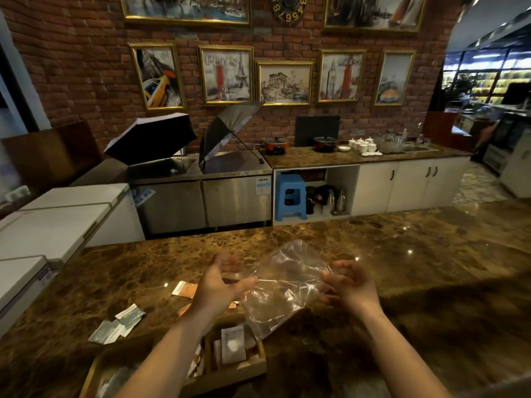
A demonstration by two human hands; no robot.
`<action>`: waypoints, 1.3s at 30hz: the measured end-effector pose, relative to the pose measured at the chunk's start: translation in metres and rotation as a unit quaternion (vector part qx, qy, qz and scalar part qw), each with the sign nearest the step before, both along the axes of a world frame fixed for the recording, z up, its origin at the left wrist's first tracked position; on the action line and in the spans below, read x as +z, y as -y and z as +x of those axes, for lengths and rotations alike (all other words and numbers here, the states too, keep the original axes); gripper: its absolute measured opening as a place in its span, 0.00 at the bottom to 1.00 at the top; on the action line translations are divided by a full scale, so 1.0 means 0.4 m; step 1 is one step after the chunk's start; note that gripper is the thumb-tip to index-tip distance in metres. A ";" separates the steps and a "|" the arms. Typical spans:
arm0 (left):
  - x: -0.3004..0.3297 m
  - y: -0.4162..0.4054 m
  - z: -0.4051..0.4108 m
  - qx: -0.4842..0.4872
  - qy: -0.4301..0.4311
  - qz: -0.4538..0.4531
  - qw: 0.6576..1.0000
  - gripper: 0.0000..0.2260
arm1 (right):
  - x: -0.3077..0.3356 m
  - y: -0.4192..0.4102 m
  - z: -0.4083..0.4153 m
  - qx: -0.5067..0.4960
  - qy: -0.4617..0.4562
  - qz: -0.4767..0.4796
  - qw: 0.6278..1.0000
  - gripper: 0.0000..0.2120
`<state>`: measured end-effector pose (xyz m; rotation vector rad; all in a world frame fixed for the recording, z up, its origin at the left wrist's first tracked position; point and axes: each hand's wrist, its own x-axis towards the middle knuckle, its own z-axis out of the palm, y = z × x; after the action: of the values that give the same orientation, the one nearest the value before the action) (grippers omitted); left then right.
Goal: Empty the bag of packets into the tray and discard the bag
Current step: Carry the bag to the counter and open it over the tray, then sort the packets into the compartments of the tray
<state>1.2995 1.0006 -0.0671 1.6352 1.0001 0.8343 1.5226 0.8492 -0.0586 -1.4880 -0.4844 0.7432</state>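
- Two hands are being held up over the counter, and the clear plastic bag (283,285) is being stretched between them.
- Left hand (219,285): the fingertips (250,281) are being brought together on the bag's left edge, thumb side up, in what looks like a light pinch; the upper fingers are being kept loosely curled above it.
- Right hand (349,284): the fingers are being curled in around the bag's right edge, and the film is being gathered against the palm.
- Between the hands the bag is being carried limp and crumpled, apparently empty, its lower corner hanging just above the wooden tray (253,366).
- Handling, as a judgement: the bag is looking feather-light, soft and shapeless, with slick film that could be slipping from a loose pinch; nothing fragile is being risked.
- Best hold, by the look of it: the film is better bunched into a fist than pinched at one edge, so that it is being kept compact for discarding.
- Below, white packets (234,344) are lying in the tray's compartments, which are being partly hidden by the left forearm.
- Further out, silver-and-white packets (117,324) and an orange packet (186,289) are lying loose on the marble counter (431,268), outside the tray.
- No bin is being shown anywhere, so the discard spot cannot be told.
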 end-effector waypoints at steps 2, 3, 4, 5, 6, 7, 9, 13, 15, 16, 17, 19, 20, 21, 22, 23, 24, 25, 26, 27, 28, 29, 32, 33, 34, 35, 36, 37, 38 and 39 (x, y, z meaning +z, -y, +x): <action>-0.014 0.013 0.035 0.006 -0.021 -0.002 1.000 0.19 | -0.022 0.024 0.022 -0.025 -0.029 0.013 0.999 0.13; -0.020 0.020 0.050 0.011 -0.036 -0.005 0.999 0.16 | -0.032 0.035 0.033 -0.034 -0.057 0.026 0.997 0.10; -0.025 0.027 0.062 0.017 -0.048 -0.012 0.999 0.14 | -0.042 0.043 0.042 -0.043 -0.087 0.040 0.994 0.10; -0.032 0.033 0.078 0.017 -0.055 -0.025 0.998 0.12 | -0.052 0.053 0.054 -0.055 -0.109 0.050 0.991 0.10; -0.037 0.038 0.091 0.012 -0.060 -0.036 0.997 0.10 | -0.062 0.060 0.065 -0.068 -0.117 0.052 0.989 0.11; -0.043 0.045 0.106 0.003 -0.066 -0.040 0.997 0.08 | -0.074 0.070 0.078 -0.085 -0.115 0.046 0.989 0.12; -0.045 0.064 0.128 -0.011 -0.066 -0.050 0.997 0.07 | -0.101 0.084 0.104 -0.118 -0.078 0.004 0.990 0.11; -0.056 0.107 0.185 -0.070 -0.114 -0.004 0.991 0.11 | -0.154 0.112 0.155 -0.168 -0.038 -0.072 0.982 0.05; -0.069 0.129 0.214 -0.102 -0.184 0.073 0.975 0.14 | -0.183 0.125 0.172 -0.181 -0.045 -0.093 0.978 0.06; -0.076 0.142 0.226 -0.118 -0.213 0.106 0.964 0.16 | -0.196 0.131 0.179 -0.182 -0.043 -0.109 0.976 0.06; -0.086 0.155 0.238 -0.134 -0.231 0.128 0.955 0.18 | -0.209 0.139 0.186 -0.179 -0.038 -0.128 0.975 0.05; -0.110 0.177 0.253 -0.159 -0.260 0.165 0.938 0.20 | -0.228 0.153 0.195 -0.153 -0.011 -0.169 0.974 0.05; -0.123 0.187 0.259 -0.172 -0.279 0.189 0.926 0.20 | -0.234 0.163 0.198 -0.134 0.019 -0.199 0.971 0.06; -0.136 0.195 0.263 -0.189 -0.301 0.208 0.911 0.21 | -0.236 0.173 0.197 -0.113 0.060 -0.235 0.964 0.08; -0.150 0.201 0.266 -0.211 -0.322 0.221 0.896 0.23 | -0.237 0.186 0.196 -0.093 0.107 -0.267 0.953 0.10; -0.164 0.205 0.266 -0.232 -0.345 0.230 0.880 0.25 | -0.237 0.197 0.194 -0.071 0.155 -0.290 0.942 0.12; -0.176 0.207 0.264 -0.249 -0.367 0.236 0.865 0.28 | -0.240 0.206 0.195 -0.048 0.198 -0.304 0.931 0.13; -0.187 0.209 0.263 -0.263 -0.387 0.241 0.850 0.30 | -0.248 0.214 0.197 -0.021 0.236 -0.315 0.919 0.15; -0.193 0.209 0.261 -0.273 -0.406 0.246 0.837 0.31 | -0.255 0.220 0.199 0.009 0.271 -0.329 0.905 0.17; -0.198 0.210 0.259 -0.282 -0.422 0.250 0.825 0.32 | -0.265 0.224 0.202 0.040 0.303 -0.343 0.888 0.19; -0.201 0.211 0.258 -0.291 -0.436 0.253 0.813 0.33 | -0.274 0.226 0.204 0.067 0.333 -0.354 0.872 0.20; -0.204 0.213 0.257 -0.300 -0.449 0.255 0.802 0.33 | -0.282 0.226 0.205 0.091 0.357 -0.361 0.857 0.21; -0.217 0.215 0.256 -0.324 -0.483 0.259 0.771 0.33 | -0.302 0.230 0.202 0.139 0.398 -0.379 0.824 0.23; -0.223 0.215 0.254 -0.333 -0.491 0.257 0.763 0.34 | -0.309 0.232 0.200 0.147 0.409 -0.384 0.815 0.25; -0.229 0.216 0.253 -0.342 -0.498 0.253 0.755 0.34 | -0.315 0.232 0.200 0.152 0.417 -0.389 0.807 0.26; -0.236 0.217 0.251 -0.350 -0.505 0.249 0.749 0.34 | -0.320 0.231 0.198 0.156 0.425 -0.393 0.800 0.26; -0.244 0.218 0.249 -0.354 -0.509 0.245 0.745 0.34 | -0.323 0.232 0.198 0.159 0.431 -0.398 0.794 0.27; -0.250 0.218 0.246 -0.356 -0.510 0.242 0.744 0.34 | -0.325 0.231 0.197 0.159 0.438 -0.401 0.789 0.27; -0.254 0.217 0.242 -0.358 -0.508 0.242 0.745 0.34 | -0.326 0.230 0.197 0.160 0.443 -0.404 0.784 0.28; -0.256 0.217 0.238 -0.360 -0.502 0.241 0.749 0.34 | -0.324 0.230 0.197 0.160 0.446 -0.405 0.782 0.28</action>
<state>1.3948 0.9140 -0.1694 2.7605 0.6844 -0.4717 1.6014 0.7571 -0.1884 -2.6279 -1.2690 0.4544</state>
